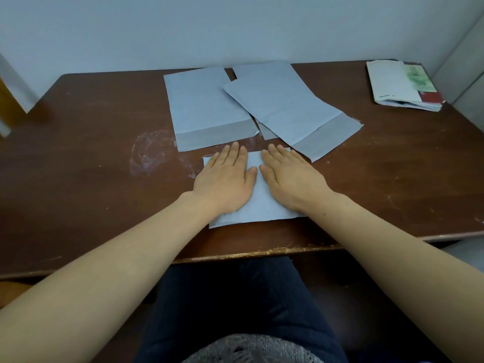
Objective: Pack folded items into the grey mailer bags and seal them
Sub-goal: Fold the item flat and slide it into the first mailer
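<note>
Okay so, table [91,179]: dark brown wood top, pretty scuffed and chipped along the near edge, with a whitish swirly smear [146,155] left of the bags.
Room: plain pale wall [157,30] right behind the table, with a corner at the far right.
Front mailer bag [258,205]: grey, lying flat near the table's front edge, with both hands on it.
Left hand [225,179]: palm down, fingers straight and together, pressing flat on the bag's left half, gripping nothing.
Right hand [290,176]: same deal on the right half, fingers straight, and the 2 thumbs nearly meet in the middle.
Further back: 3 more grey bags. The left mailer bag [207,108] sits square-on, and the angled mailer bag [288,108] lies over a lower mailer bag [262,68]. Their darker flap strips face the person.
Booklet stack [400,85]: far right corner, white cover on top, green and red bits at its right side.
Writing: some print on the booklets, too small to read.
Lap: dark trousers [235,297] below the table edge, grey knit [248,349] at the very bottom.
</note>
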The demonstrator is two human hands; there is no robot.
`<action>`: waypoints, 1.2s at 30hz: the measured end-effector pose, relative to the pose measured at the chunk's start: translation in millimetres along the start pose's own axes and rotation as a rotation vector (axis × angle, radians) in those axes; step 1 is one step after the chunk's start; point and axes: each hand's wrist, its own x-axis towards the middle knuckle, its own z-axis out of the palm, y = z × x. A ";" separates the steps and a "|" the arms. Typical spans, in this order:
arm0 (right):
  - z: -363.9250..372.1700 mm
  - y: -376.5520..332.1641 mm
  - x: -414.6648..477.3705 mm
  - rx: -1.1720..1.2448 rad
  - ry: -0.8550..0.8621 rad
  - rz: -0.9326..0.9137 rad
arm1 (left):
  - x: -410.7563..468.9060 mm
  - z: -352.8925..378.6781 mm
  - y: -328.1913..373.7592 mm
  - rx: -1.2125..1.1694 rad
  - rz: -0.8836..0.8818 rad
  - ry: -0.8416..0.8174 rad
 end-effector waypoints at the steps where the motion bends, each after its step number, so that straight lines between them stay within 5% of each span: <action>1: 0.3 -0.4 -0.1 -0.005 0.001 -0.001 | 0.2 0.1 0.6 0.009 -0.005 0.001; 27: -14.3 -2.9 -6.4 -0.127 0.058 0.096 | -4.6 -30.1 0.9 0.044 -0.030 -0.046; 36: -0.6 1.8 -6.3 0.082 0.007 0.028 | -12.2 -3.4 7.3 -0.028 0.010 -0.052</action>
